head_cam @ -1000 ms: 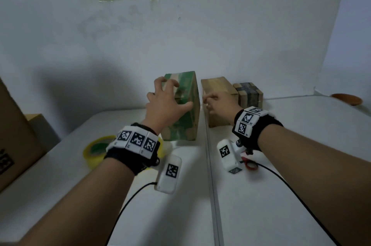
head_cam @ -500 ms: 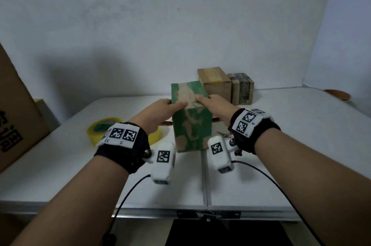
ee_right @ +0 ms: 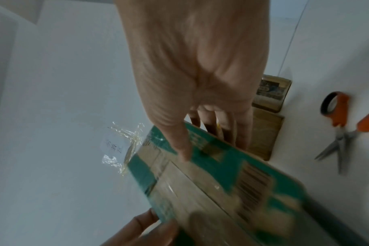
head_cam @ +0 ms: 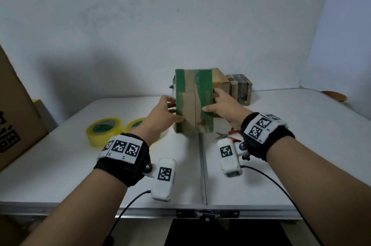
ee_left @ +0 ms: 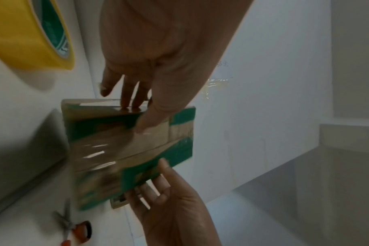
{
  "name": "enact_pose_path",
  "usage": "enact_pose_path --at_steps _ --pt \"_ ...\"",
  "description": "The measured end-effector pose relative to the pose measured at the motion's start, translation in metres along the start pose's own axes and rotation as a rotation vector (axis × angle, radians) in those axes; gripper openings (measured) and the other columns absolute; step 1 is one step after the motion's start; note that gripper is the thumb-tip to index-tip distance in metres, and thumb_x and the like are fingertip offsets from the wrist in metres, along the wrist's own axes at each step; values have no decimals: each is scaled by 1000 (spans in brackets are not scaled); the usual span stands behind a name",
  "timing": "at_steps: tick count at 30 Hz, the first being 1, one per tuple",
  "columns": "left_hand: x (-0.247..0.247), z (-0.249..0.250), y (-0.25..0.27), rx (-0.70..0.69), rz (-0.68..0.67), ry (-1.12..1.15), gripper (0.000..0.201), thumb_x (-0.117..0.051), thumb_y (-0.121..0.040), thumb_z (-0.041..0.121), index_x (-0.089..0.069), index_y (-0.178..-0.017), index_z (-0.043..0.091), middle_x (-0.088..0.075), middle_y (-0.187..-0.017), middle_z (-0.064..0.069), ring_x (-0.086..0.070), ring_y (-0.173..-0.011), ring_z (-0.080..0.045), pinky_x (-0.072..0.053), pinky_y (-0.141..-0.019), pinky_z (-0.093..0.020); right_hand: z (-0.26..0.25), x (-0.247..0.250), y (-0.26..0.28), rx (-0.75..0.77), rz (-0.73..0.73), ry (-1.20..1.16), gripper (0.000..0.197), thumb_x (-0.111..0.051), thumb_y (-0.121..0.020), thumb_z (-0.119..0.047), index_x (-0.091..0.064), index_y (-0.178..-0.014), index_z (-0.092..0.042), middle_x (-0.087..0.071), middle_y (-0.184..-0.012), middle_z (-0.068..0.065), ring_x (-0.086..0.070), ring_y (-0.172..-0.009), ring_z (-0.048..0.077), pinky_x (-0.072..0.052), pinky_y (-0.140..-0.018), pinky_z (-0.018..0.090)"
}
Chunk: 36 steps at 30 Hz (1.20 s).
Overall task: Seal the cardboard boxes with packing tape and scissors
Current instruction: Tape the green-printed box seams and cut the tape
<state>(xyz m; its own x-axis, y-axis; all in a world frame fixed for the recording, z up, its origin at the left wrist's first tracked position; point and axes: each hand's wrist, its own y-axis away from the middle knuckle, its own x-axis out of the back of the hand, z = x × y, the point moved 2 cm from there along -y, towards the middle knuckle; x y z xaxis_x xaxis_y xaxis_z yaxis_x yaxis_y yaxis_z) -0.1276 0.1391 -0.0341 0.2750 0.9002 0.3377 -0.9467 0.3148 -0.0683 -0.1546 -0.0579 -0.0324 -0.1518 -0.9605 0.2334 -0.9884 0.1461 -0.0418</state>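
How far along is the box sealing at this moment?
Done: nothing certain; two brown cardboard boxes stand at the back, their seams unreadable. In hand: the left hand and right hand grip the green-and-brown cardboard box, centre seam facing the camera. Left: the yellow tape rolls and orange-handled scissors lie untouched.

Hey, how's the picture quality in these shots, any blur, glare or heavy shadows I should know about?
Head view: dim and fairly sharp, wide-angle bending at the edges, a broad soft shadow on the wall behind the green box. Left wrist view: the box is motion-blurred, with white glare streaks on its glossy tape, and the scissors are smeared. Right wrist view: the box's near end and the left hand are badly blurred.
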Motion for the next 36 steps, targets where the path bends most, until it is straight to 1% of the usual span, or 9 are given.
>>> enact_pose_path --at_steps 5,8,11,18,23,26,30,33,36 --pt "-1 -14 -1 119 -3 -263 54 -75 -81 33 -43 -121 18 -69 -103 -1 -64 -98 -19 -52 -84 -38 11 -6 16 -112 -75 200 86 -62 -81 -65 -38 -143 -11 -50 -143 2 -56 -119 16 -56 -81 29" --pt "1 -14 -1 122 -24 -454 45 -70 -85 23 -44 -122 17 -68 -100 -2 -63 -97 -21 -51 -81 -38 -2 -4 23 -116 -113 345 93 -36 -86 -75 -31 -150 -8 -38 -152 11 -46 -132 25 -50 -99 41" --pt "2 -15 -2 161 -79 -480 43 -68 -87 23 -45 -123 16 -70 -100 -6 -67 -96 -23 -55 -87 -44 -20 1 21 -42 47 242 79 -18 -96 -66 -43 -144 -9 -44 -147 17 -48 -130 32 -45 -104 48" --pt "-3 -14 -5 33 -85 -585 45 -58 -93 18 -46 -136 14 -61 -128 -2 -60 -110 -22 -51 -93 -36 -27 -13 7 77 72 286 39 -41 -103 -35 -39 -140 -25 -56 -111 0 -60 -97 24 -52 -83 36" --pt "-16 2 -3 -171 -54 -751 49 -48 -96 14 -36 -144 18 -59 -128 -9 -58 -108 -27 -43 -75 -29 -34 -8 11 176 95 493 43 -30 -103 -15 -53 -135 -31 -48 -137 1 -58 -104 23 -50 -83 23" --pt "-23 15 -5 -219 -76 -793 46 -49 -96 15 -39 -142 18 -63 -123 -10 -60 -105 -27 -45 -75 -31 -43 -4 12 197 62 800 48 -35 -102 -46 -49 -141 -21 -39 -152 4 -30 -143 24 -26 -117 44" --pt "-35 29 -1 -303 -129 -799 49 -47 -97 13 -38 -145 19 -60 -127 -8 -60 -109 -25 -43 -77 -27 -33 -1 0 52 206 841 83 -39 -71 -89 -52 -117 -21 -57 -129 9 -52 -122 36 -47 -97 51" --pt "-37 25 -1 -298 -207 -696 48 -52 -97 19 -42 -143 30 -52 -139 3 -54 -119 -17 -40 -82 -22 -15 15 -7 -6 336 764 93 -48 -76 -78 -35 -141 -13 -35 -145 11 -40 -129 40 -43 -100 53" --pt "-22 14 -10 -207 -47 -483 56 -61 -93 29 -38 -145 33 -32 -154 6 -41 -133 -16 -35 -94 -22 1 33 -4 65 438 465 65 -63 -76 -61 -45 -122 -20 -36 -129 4 -45 -118 25 -44 -100 45"
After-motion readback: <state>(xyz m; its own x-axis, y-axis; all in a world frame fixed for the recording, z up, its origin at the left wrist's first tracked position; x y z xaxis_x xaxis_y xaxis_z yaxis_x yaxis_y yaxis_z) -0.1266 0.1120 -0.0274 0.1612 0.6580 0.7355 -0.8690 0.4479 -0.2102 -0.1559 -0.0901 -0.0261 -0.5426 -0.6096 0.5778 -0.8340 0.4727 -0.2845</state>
